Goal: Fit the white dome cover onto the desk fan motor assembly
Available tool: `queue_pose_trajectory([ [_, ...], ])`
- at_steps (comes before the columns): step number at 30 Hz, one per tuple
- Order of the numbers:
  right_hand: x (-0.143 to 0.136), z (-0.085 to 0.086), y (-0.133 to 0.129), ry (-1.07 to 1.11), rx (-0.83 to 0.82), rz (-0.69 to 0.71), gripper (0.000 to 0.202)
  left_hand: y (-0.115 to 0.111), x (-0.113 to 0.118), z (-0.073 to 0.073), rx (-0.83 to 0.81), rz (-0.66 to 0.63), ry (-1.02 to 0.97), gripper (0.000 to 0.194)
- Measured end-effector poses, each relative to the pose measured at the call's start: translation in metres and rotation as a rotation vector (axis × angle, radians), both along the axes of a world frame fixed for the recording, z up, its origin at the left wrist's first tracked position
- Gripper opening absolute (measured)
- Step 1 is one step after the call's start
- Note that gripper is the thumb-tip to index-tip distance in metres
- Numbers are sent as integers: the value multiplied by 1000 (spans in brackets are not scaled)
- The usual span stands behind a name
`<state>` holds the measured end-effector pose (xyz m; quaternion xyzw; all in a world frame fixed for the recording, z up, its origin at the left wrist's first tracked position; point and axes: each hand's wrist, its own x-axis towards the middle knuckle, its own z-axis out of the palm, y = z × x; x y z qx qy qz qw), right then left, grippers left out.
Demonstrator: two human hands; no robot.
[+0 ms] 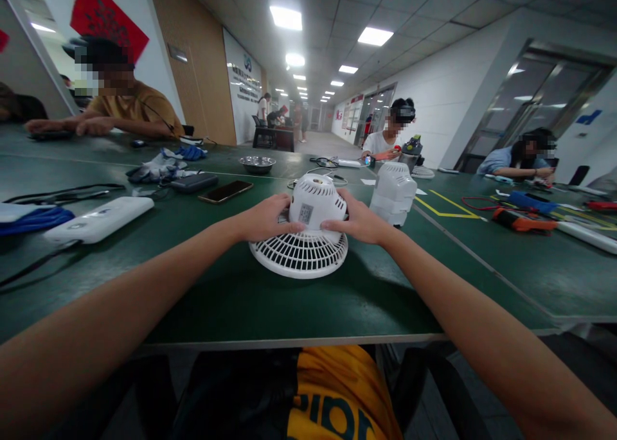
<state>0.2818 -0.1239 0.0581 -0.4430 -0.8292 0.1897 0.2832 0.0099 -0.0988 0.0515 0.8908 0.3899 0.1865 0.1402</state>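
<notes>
In the head view a white fan head [314, 199] rests grille-down on the green table, its motor housing on top with a grey label facing me. The round slotted grille [299, 255] lies against the tabletop. My left hand [267, 218] grips the housing from the left, thumb below the label. From the right, my right hand [357, 218] wraps the housing, its thumb at the lower front. Fingers behind the housing are partly hidden. A white plastic fan base [393, 193] stands upright just beyond my right hand.
Behind the fan lie a phone [225, 191] and a metal bowl [257, 164]. A white power strip [101, 220] with cables is at left. An orange-edged meter [524, 221] lies at right. Several other people sit around the tables.
</notes>
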Motion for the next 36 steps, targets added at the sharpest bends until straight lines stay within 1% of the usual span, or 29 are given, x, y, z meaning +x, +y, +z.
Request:
queue_pose_trajectory([
  [12,-1,1,-2,5,-11,9,83,2,-2,-2,42,-19,-8,76],
  [17,-1,1,-1,-7,13,4,83,1,-1,-1,17,-9,0,74],
  [22,0,1,0,0,0,17,81,-1,-1,1,21,-10,-2,75],
  [27,0,1,-1,0,-11,15,82,-1,-1,1,-7,-11,-8,76],
  [36,-1,3,-2,-3,0,6,81,-1,-2,0,-1,-4,-14,73],
])
